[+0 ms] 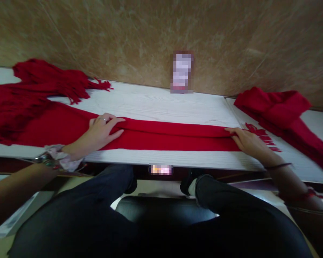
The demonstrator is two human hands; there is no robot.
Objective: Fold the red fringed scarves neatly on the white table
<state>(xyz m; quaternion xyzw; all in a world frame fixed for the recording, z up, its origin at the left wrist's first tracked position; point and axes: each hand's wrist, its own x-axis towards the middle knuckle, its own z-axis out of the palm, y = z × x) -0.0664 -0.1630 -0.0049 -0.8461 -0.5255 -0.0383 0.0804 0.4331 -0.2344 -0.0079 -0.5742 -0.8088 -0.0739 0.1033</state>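
Observation:
A red scarf (172, 141) lies stretched lengthwise along the white bench top, with its far side folded over in a long strip. My left hand (103, 130), wearing a ring, holds the fold between thumb and fingers left of the middle. At the right end, my right hand (244, 139) pinches the folded edge between thumb and forefinger. Red fringe (261, 134) sticks out beyond the right hand. Toward the left, the scarf runs under or into a heap of red fringed cloth (13, 111); which, I cannot tell.
Another bunched red scarf (274, 107) lies at the right of the white bench top (161, 100). More crumpled red fringed fabric (51, 79) is at the back left. A brown marbled wall (118, 43) rises behind, with a blurred label (182, 71). My legs and a dark seat (164, 211) are below.

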